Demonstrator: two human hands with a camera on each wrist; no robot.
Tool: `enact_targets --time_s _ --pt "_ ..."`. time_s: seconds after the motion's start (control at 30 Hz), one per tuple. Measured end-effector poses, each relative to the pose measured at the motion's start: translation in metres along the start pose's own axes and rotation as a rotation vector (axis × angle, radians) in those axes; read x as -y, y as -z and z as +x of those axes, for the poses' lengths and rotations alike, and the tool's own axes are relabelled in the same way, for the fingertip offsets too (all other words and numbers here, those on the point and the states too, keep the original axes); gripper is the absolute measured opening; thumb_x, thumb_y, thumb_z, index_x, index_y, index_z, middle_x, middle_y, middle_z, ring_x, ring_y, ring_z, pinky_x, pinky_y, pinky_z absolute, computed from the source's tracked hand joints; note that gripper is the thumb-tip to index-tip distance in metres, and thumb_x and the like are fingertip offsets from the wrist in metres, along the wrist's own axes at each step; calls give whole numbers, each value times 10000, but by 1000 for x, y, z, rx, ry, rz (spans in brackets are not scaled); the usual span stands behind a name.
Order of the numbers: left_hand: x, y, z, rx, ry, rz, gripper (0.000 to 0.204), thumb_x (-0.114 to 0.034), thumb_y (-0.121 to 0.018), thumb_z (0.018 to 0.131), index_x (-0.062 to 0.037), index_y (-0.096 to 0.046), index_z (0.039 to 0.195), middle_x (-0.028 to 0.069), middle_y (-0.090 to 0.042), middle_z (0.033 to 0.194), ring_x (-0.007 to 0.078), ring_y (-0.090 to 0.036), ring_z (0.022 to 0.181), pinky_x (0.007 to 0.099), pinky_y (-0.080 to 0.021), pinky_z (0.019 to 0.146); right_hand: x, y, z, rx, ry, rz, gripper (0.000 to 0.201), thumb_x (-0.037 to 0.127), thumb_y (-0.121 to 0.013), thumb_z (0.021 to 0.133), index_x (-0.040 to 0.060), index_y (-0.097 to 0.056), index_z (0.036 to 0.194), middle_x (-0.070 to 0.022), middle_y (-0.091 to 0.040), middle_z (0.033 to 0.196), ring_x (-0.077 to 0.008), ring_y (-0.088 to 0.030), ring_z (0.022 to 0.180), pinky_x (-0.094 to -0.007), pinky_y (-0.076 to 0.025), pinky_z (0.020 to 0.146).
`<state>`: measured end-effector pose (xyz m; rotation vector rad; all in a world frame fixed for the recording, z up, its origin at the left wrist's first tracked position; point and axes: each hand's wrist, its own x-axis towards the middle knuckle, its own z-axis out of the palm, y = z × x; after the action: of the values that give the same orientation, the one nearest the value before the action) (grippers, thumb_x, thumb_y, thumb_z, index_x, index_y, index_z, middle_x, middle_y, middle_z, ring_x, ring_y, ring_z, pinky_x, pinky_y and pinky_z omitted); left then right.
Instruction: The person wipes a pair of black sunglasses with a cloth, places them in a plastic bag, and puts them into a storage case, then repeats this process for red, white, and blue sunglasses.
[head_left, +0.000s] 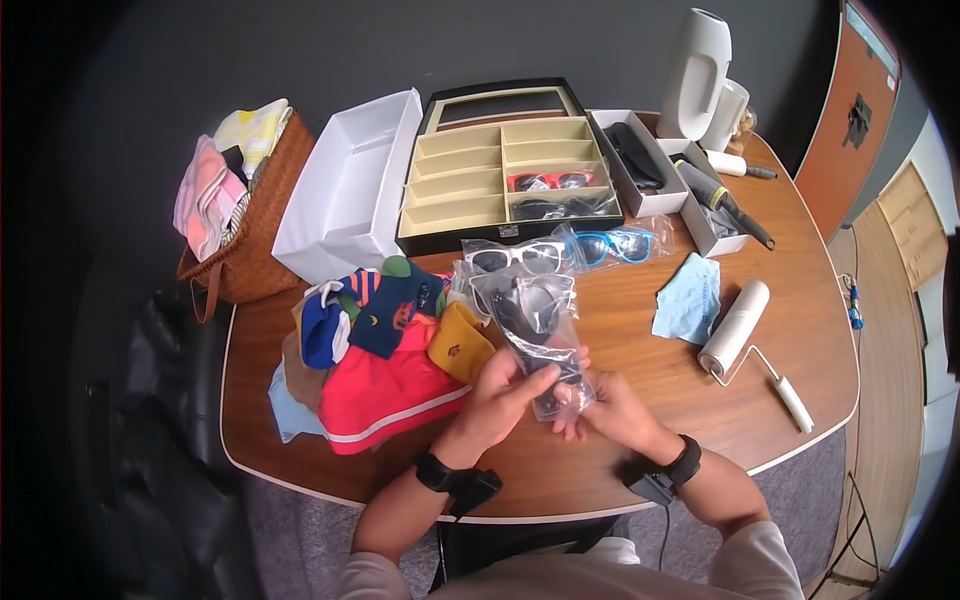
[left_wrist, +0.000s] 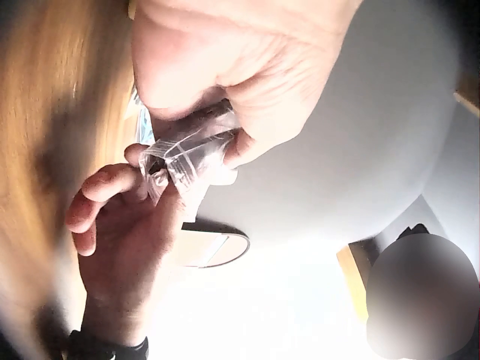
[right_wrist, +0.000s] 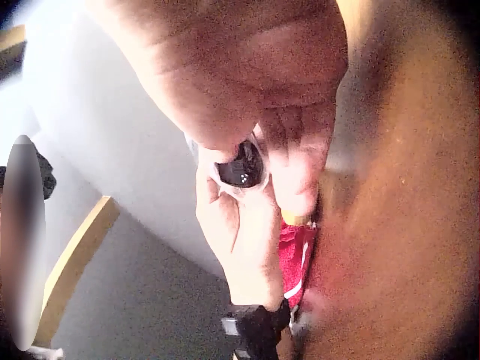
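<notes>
Dark sunglasses in a clear plastic bag [head_left: 535, 318] are held above the table's near middle. The left hand [head_left: 492, 405] grips the bag's left side, its thumb across the front. At the bag's lower end the right hand [head_left: 622, 408] pinches the plastic with thumb and fingers. In the left wrist view the crinkled bag [left_wrist: 196, 150] lies between the left hand [left_wrist: 247, 67] and the right hand [left_wrist: 127, 247]. A dark lens [right_wrist: 241, 166] shows through the plastic in the right wrist view, between the right hand [right_wrist: 240, 67] and the left hand [right_wrist: 244, 240].
Bagged white sunglasses [head_left: 515, 258] and blue ones [head_left: 614, 246] lie beyond the hands. Behind them stands a compartment case [head_left: 455, 214] holding red and dark glasses. Clothes [head_left: 385, 385] are piled at left, beside a white box [head_left: 345, 190]; a blue cloth [head_left: 688, 298] and lint roller [head_left: 735, 328] lie right.
</notes>
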<state>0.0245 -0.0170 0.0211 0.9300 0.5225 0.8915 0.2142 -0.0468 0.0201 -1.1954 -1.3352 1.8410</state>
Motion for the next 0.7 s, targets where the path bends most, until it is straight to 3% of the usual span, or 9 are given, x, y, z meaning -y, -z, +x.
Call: enact_targets --time_s 0.13,0.2,0.27,0.5,0.6,0.7 --pt "-4 -2 1 -97 -86 -60 397 -61 -570 955 18 -439 1321 161 -597 1254 234 -597 1140 363 -515 932 -1 -2 0 43 168 41 238 223 -577 994 -11 -604 958 -62 -687 793 -97 -637 626 -219 -491 523" --pt "-5 -1 2 -41 -44 -61 456 -56 -590 939 11 -402 1349 180 -562 1301 252 -579 1167 392 -499 952 -8 -2 1 15 212 78 228 211 -585 988 -9 -619 936 -46 -684 766 -89 -631 619 -216 -487 519" --pt "-3 0 2 -3 -8 -49 478 -72 -591 938 13 -394 1366 212 -536 1331 296 -550 1224 436 -464 1008 -6 -3 0 -40 193 47 237 205 -583 989 -9 -634 901 -44 -682 751 -84 -630 617 -214 -487 519" --pt "3 -5 2 8 30 74 557 -74 -611 935 6 -329 1409 204 -520 1358 258 -551 1218 381 -469 995 -14 -5 2 -147 112 49 252 201 -577 990 -3 -652 862 -49 -685 757 -82 -631 617 -212 -491 523" --pt "-1 -7 0 25 -30 135 546 -68 -591 949 9 -315 1414 202 -516 1369 246 -565 1192 379 -472 987 -11 1 3 -50 145 71 238 197 -578 989 -2 -650 881 -50 -685 760 -86 -632 621 -218 -497 527" --pt "-4 -4 -3 114 49 194 533 -59 -567 962 11 -303 1419 184 -521 1366 241 -566 1181 385 -459 1002 -18 3 5 20 188 16 226 197 -582 988 -3 -647 906 -47 -682 762 -87 -630 626 -226 -503 531"
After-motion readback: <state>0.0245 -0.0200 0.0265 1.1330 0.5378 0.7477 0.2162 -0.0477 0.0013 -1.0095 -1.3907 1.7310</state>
